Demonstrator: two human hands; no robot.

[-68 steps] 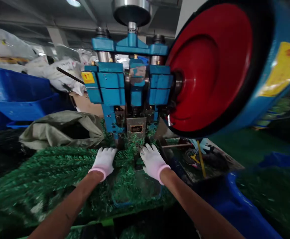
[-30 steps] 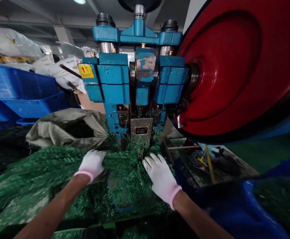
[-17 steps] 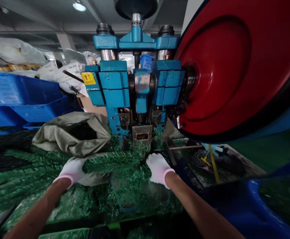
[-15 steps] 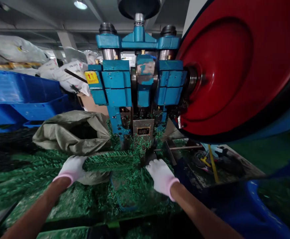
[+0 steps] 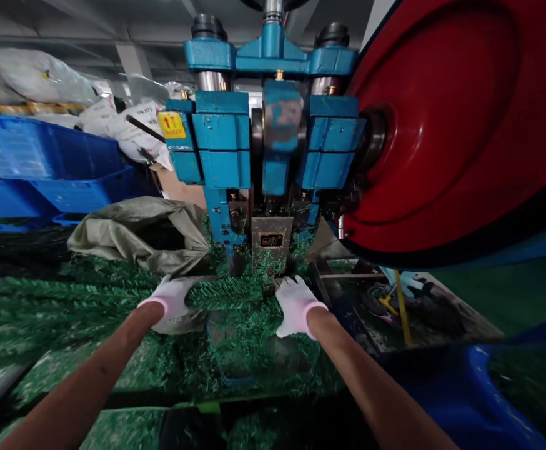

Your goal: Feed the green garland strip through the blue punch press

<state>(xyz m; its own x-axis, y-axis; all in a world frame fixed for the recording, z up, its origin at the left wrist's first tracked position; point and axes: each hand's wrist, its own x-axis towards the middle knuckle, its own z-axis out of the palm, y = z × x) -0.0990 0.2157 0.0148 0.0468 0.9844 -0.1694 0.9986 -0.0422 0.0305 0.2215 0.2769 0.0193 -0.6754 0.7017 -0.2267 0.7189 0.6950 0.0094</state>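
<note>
Both my hands wear white gloves with pink cuffs. My left hand (image 5: 172, 297) is closed round a green tinsel branch (image 5: 223, 290) that lies crosswise under the blue press machine (image 5: 235, 147). My right hand (image 5: 295, 304) rests closed on the branch's right end, right below the press's metal die plate (image 5: 271, 242). Loose green tinsel scraps cover the bench (image 5: 249, 350) around both hands.
A big red flywheel (image 5: 446, 125) turns close on the right. A grey-green sack (image 5: 137, 234) lies left of the press, blue crates (image 5: 43, 169) behind it. More tinsel branches (image 5: 52, 300) are heaped at the left. A tray of tools (image 5: 404, 303) sits at the right.
My left hand has slid right along the branch toward the press. My right hand moved up close under the die plate. The view shifted slightly.
</note>
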